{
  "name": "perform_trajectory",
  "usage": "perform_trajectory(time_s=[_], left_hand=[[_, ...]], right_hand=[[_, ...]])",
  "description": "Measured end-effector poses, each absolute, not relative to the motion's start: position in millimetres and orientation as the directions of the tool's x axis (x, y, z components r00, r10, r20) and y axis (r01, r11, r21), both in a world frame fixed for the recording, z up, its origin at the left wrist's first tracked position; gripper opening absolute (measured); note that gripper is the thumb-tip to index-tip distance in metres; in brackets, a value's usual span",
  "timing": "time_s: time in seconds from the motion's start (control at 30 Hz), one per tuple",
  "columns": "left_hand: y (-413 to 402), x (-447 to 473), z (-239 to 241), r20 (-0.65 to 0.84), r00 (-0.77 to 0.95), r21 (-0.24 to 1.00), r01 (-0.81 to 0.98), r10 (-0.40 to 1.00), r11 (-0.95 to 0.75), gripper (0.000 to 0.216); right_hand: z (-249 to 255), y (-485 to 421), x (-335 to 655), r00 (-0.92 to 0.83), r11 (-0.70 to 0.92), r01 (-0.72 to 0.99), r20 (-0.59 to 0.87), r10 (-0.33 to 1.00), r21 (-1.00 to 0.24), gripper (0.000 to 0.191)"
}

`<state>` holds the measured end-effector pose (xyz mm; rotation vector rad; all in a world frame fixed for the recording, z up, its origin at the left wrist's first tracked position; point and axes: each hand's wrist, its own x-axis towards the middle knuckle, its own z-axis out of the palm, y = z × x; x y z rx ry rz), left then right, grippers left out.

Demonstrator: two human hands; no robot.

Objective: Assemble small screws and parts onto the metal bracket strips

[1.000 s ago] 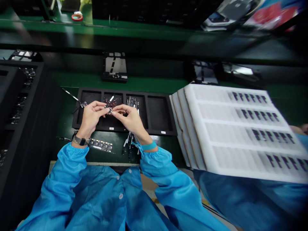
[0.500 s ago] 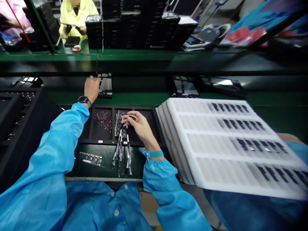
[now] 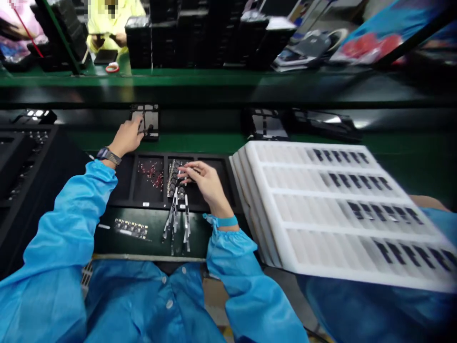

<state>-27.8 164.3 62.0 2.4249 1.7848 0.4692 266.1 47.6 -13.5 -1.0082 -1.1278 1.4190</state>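
My left hand (image 3: 124, 136) reaches over the far side of the bench, index finger extended onto a flat black-and-silver device (image 3: 152, 121); the other fingers are loosely bent and no held object shows. My right hand (image 3: 206, 183) is above a divided black tray (image 3: 124, 202), fingers drawn together in a pinch. Whatever they hold is too small and hidden to name. Beneath those fingertips lie small circuit boards (image 3: 172, 183), with silvery strips (image 3: 186, 231) trailing over the tray's front edge. Tiny red-wired parts (image 3: 154, 176) fill the compartment to the left.
A strip of joined boards (image 3: 131, 228) lies before the tray. Stacked white foam trays (image 3: 282, 209) with black pieces stand right. More devices (image 3: 266, 125) are along the back. A black bin (image 3: 46, 176) is left. A person in yellow (image 3: 114, 28) sits opposite.
My left hand has drawn back toward me and left, its index finger now stretched onto the device. The device appears slightly further left. My right hand stays over the boards, fingers shifted slightly.
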Motion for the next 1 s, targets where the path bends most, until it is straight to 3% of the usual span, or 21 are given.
perform_trajectory(time_s=[0.13, 0.23, 0.37, 0.5, 0.63, 0.8, 1.0], left_hand=[[52, -51, 86, 0.165, 0.256, 0.514, 0.802, 0.953, -0.305, 0.031], [-47, -53, 71, 0.091, 0.355, 0.599, 0.727, 0.930, -0.336, 0.020], [-125, -37, 15, 0.023, 0.424, 0.533, 0.761, 0.905, -0.370, 0.030], [-136, -22, -20, 0.098, 0.396, 0.464, 0.793, 0.913, -0.394, 0.027], [-129, -17, -21, 0.105, 0.369, 0.509, 0.777, 0.923, -0.369, 0.014], [-128, -10, -22, 0.104, 0.351, 0.550, 0.759, 0.931, -0.348, 0.025], [-136, 1, -26, 0.098, 0.324, 0.560, 0.764, 0.941, -0.321, 0.013]], right_hand=[[-17, 47, 269, -0.101, -0.014, -0.139, 0.000, 0.995, -0.990, 0.043], [-17, 46, 269, -0.089, 0.005, -0.095, 0.014, 0.996, -0.995, 0.037], [-17, 43, 262, -0.108, 0.041, -0.047, 0.046, 0.993, -0.998, 0.033], [-17, 41, 252, -0.153, 0.045, -0.045, 0.051, 0.987, -0.998, 0.036], [-15, 39, 243, -0.209, 0.041, -0.042, 0.049, 0.977, -0.998, 0.041], [-11, 38, 238, -0.255, 0.084, 0.018, 0.077, 0.964, -0.996, 0.039], [-10, 36, 238, -0.260, 0.103, 0.047, 0.088, 0.962, -0.994, 0.038]])
